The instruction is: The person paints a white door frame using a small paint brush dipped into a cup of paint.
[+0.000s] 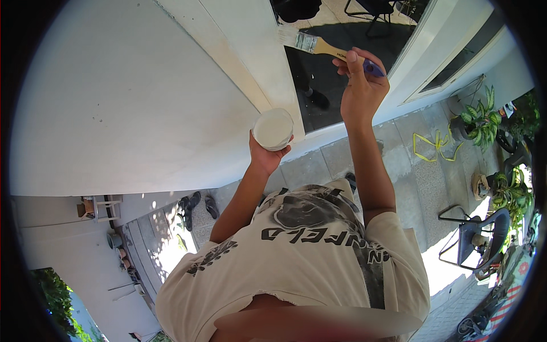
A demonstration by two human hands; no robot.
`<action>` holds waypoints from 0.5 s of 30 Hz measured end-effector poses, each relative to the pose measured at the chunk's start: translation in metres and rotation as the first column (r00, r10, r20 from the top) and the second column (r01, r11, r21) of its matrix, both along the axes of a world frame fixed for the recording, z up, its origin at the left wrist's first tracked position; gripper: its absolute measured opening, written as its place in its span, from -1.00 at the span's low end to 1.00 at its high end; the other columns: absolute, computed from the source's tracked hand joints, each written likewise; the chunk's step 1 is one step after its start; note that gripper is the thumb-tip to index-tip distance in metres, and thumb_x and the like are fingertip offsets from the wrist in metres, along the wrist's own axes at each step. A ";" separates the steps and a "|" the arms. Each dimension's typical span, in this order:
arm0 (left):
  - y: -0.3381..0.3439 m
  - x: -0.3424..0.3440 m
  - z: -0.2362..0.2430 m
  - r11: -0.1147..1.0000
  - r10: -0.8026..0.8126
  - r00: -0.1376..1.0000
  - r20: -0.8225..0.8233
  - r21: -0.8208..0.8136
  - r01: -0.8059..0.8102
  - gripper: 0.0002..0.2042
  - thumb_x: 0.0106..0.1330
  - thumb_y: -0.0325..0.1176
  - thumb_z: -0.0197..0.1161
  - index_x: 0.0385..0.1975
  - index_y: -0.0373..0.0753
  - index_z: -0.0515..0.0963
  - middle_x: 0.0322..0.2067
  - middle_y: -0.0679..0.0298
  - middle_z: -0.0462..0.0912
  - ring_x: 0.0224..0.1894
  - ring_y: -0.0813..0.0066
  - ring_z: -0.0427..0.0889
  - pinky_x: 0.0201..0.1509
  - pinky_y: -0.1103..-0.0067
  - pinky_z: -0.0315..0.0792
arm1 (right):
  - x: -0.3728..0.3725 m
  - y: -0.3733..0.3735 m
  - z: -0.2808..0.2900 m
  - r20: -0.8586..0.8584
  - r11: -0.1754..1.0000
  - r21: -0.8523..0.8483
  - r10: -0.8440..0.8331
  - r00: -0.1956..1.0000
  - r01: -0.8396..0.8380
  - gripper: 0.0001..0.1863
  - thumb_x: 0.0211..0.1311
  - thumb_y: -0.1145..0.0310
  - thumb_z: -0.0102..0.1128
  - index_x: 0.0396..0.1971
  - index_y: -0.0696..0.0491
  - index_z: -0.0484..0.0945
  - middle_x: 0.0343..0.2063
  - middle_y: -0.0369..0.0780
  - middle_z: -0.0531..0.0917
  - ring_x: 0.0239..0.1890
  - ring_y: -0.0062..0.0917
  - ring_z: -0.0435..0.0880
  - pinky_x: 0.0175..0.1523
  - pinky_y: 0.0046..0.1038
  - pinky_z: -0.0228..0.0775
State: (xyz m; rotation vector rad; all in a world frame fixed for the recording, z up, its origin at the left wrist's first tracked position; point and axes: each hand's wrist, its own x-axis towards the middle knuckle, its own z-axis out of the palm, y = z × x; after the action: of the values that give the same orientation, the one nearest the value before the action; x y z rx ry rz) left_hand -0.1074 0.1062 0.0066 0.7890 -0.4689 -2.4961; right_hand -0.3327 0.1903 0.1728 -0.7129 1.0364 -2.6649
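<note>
My right hand [364,91] is closed on a paintbrush [330,48] with a light wooden handle, purple end and metal ferrule. Its pale bristles point left, at the white frame [276,85] along the dark glass [342,97]; whether they touch it I cannot tell. Lower down, my left hand [263,154] holds a round container [272,126] of white paint close to the foot of that frame. A smooth white wall [125,102] fills the upper left.
Tiled paving [416,176] lies below, with dark footwear [211,206] at lower left and yellow strapping [436,148] to the right. Potted plants [478,117] and a black chair [478,239] line the right side; a small white stand [105,208] is at far left.
</note>
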 end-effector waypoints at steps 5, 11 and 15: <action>-0.002 0.009 -0.001 1.000 0.026 1.000 0.007 0.001 -0.026 -0.34 0.40 0.33 -0.26 0.23 0.00 0.44 0.08 0.21 0.61 0.00 0.05 0.65 -0.19 0.30 0.55 | -0.002 -0.017 0.002 -0.086 0.999 -0.042 -0.035 0.996 0.031 -0.81 0.25 0.53 0.39 -0.18 0.27 0.63 -0.36 -0.15 0.73 -0.34 -0.48 0.77 -0.24 -0.62 0.56; -0.002 0.018 -0.002 0.997 0.079 0.996 0.032 0.011 -0.079 -0.35 0.39 0.33 -0.22 0.21 0.01 0.45 0.05 0.23 0.62 -0.01 0.05 0.66 -0.23 0.30 0.56 | -0.006 -0.006 -0.033 -0.224 0.998 0.052 -0.022 0.974 0.035 -0.84 0.20 0.63 0.38 -0.22 0.27 0.66 -0.33 -0.11 0.70 -0.32 -0.48 0.75 -0.15 -0.54 0.64; -0.002 0.021 -0.003 0.995 0.098 0.994 0.037 0.017 -0.099 -0.35 0.38 0.35 -0.21 0.20 0.01 0.46 0.02 0.21 0.64 -0.04 0.05 0.67 -0.22 0.29 0.55 | -0.011 -0.003 -0.026 -0.285 0.999 -0.015 -0.047 0.957 0.045 -0.87 0.18 0.68 0.37 -0.26 0.28 0.66 -0.30 -0.09 0.69 -0.31 -0.46 0.75 -0.12 -0.51 0.65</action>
State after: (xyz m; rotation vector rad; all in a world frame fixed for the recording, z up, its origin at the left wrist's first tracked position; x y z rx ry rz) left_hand -0.0862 0.1037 0.0036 0.8454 -0.4101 -2.4018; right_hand -0.3433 0.1874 0.1472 -1.1143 1.1210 -2.6594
